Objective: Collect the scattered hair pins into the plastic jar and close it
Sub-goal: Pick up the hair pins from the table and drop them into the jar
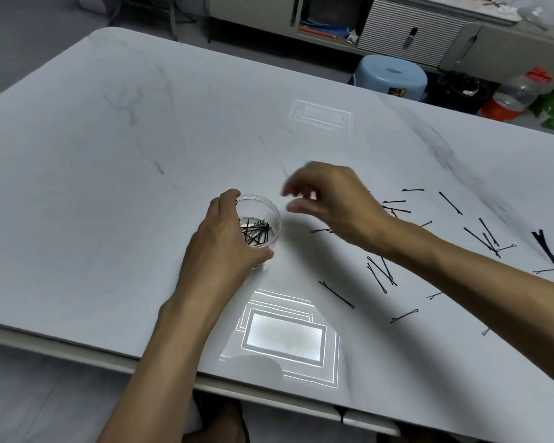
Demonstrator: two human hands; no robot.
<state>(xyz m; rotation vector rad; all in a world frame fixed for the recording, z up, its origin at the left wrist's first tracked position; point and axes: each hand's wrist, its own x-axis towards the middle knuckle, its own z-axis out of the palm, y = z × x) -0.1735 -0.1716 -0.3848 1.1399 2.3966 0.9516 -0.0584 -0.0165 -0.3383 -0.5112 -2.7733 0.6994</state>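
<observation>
A clear plastic jar (pixel 271 211) stands open on the white marbled table (pixel 109 187), with several black hair pins (pixel 256 233) lying inside. My left hand (pixel 224 241) wraps around the jar's near and left wall. My right hand (pixel 330 199) hovers just right of the jar's rim, blurred, its fingers loosely spread with nothing visible between them. Several black hair pins (pixel 379 273) lie scattered on the table to the right, some partly hidden under my right forearm. No lid is in view.
A larger black clip (pixel 546 247) lies near the right edge. Bright lamp reflections show on the tabletop (pixel 285 337). Beyond the table stand a blue stool (pixel 390 75), a cabinet (pixel 413 30) and a plastic bottle (pixel 515 94).
</observation>
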